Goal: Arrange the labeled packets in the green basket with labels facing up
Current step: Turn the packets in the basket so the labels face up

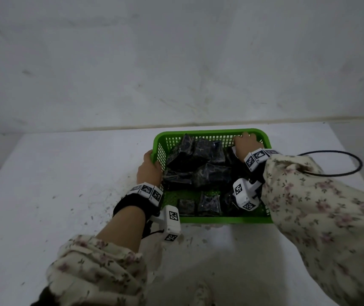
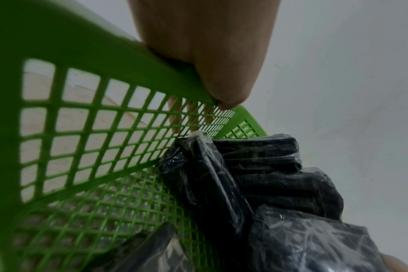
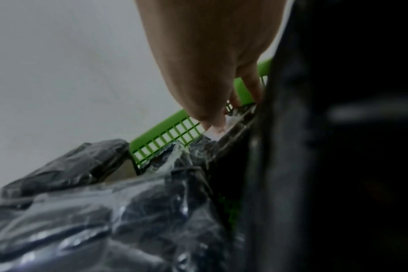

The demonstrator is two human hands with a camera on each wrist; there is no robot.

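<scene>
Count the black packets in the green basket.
9 packets, roughly: four along the back, two mid-basket, three in front. They overlap and the right hand covers part, so more may be hidden.

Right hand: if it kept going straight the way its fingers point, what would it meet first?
The right hand points at the basket's far wall; its fingers already touch a packet there, so probably that packet, then mesh.
</scene>
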